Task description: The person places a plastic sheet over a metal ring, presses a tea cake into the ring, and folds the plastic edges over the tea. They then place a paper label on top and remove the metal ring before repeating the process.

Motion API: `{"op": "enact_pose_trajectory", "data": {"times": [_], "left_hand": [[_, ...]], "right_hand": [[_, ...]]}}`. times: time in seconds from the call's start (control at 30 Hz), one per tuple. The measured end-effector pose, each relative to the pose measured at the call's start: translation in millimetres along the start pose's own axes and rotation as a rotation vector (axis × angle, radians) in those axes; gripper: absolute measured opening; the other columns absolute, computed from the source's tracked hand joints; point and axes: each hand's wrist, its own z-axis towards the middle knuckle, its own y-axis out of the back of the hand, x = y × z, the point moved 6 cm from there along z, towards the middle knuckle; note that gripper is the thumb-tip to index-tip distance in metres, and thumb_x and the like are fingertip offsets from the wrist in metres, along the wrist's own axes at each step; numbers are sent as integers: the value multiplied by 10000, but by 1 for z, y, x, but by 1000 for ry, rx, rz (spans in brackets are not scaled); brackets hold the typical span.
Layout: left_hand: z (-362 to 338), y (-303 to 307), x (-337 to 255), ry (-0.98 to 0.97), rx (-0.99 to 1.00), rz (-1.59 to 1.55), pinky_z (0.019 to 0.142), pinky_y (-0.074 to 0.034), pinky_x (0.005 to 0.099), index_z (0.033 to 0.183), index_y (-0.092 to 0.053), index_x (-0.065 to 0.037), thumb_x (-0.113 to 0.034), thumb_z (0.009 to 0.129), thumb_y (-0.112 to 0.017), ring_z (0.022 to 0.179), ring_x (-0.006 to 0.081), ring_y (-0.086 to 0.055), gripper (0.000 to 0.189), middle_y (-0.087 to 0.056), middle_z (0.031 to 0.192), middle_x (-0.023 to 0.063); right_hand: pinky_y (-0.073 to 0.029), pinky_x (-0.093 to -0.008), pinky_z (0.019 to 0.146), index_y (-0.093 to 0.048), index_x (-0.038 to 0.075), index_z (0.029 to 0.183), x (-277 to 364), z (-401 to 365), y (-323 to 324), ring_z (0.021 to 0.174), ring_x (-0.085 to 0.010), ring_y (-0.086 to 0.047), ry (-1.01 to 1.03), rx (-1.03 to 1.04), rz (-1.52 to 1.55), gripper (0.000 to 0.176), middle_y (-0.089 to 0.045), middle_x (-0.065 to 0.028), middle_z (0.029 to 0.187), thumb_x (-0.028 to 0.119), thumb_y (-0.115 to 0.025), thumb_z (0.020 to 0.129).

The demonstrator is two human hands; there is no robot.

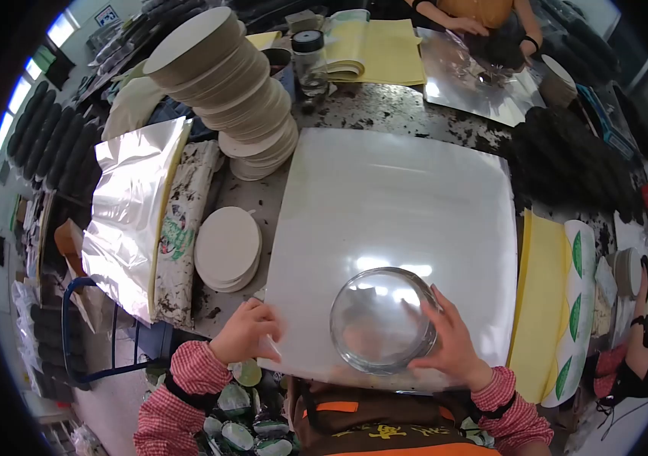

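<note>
My right hand (452,342) grips the right side of a round, clear, glass-like disc (373,315), with thumb and fingers spread around its rim. The disc is thick and shiny, and rests on or just over a large pale sheet (385,197) on the table. My left hand (249,333) is over the sheet's front left corner, apart from the disc. Its fingers are loosely curled and a little blurred, the thumb stands off from them, and I make out nothing held. Close by to its upper left lies a short pile of round white cards (227,247).
A tall leaning stack of round cards (252,95) stands behind, beside a lidded jar (310,64). Silvery sheets (130,220) lie left, yellow sheets (540,304) right. Dark dried bundles (571,159) lie at the right rear. Another person's hands (468,29) work across the table.
</note>
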Motion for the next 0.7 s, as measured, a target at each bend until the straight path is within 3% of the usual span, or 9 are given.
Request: {"op": "enact_pose_trajectory", "data": {"times": [0.03,0.07,0.3,0.37,0.4,0.57,0.6,0.67,0.7], "left_hand": [[9,-7,8,-2,20,-3,807,-421,368,749,-692,-136,-238,659,-870,899,243,-516,225,-599,871,5],[10,-8,11,-1,7,-3,797,-403,362,748,-693,-143,-247,659,-872,879,249,-511,225,-591,873,-4],[19,24,-35,-202,-180,242,819,-407,352,743,-677,-133,-259,670,-871,895,243,-545,242,-592,876,-5],[14,37,-13,103,-238,-179,833,-403,354,750,-674,-130,-260,689,-859,919,238,-554,234,-600,879,-10],[13,14,-3,1,-27,-68,830,-408,366,771,-673,-139,-267,693,-854,911,234,-552,235,-610,873,-20],[9,-19,11,-114,52,55,820,-421,374,825,-691,-155,-272,707,-841,921,231,-554,224,-612,856,-29],[9,-16,9,-125,32,66,802,-426,380,827,-693,-147,-244,729,-822,909,236,-557,189,-611,854,-17],[14,-14,1,-143,15,86,783,-432,387,828,-696,-140,-215,750,-804,898,241,-560,153,-610,851,-5],[21,-11,-1,-81,-61,14,760,-441,393,834,-692,-131,-186,760,-783,882,243,-566,130,-609,851,6]], "right_hand": [[-393,-471,1098,-591,90,1348,7,-3,-4,1349,-421,-423,105,101,-117,776,-372,-263,1487,363,-888,685],[-377,-501,1113,-655,102,1232,3,-9,-8,1371,-480,-369,119,134,-172,726,-296,-294,1521,371,-918,611],[-422,-519,1072,-640,57,912,0,-12,-17,1361,-491,-386,108,-6,-202,501,-293,-337,1506,307,-924,582],[-440,-498,1056,-635,59,895,-1,-11,-18,1336,-498,-422,49,-1,-147,478,-321,-355,1483,301,-922,599],[-440,-498,1056,-635,59,895,-3,-9,-16,1336,-498,-422,55,5,-155,478,-321,-355,1483,301,-922,599],[-465,-471,1032,-671,73,825,6,-27,-7,1316,-501,-461,120,32,-50,385,-352,-351,1467,305,-914,636],[-465,-471,1032,-671,73,825,12,-27,-5,1316,-501,-461,129,39,-52,385,-352,-351,1467,305,-914,636],[-418,-489,1074,-683,40,1062,49,-38,-14,1320,-487,-460,449,96,-72,454,-395,-345,1442,290,-850,721],[-385,-473,1105,-542,-19,1324,34,-39,-44,1326,-451,-464,-126,365,356,644,-428,-325,1434,286,-760,800]]}}
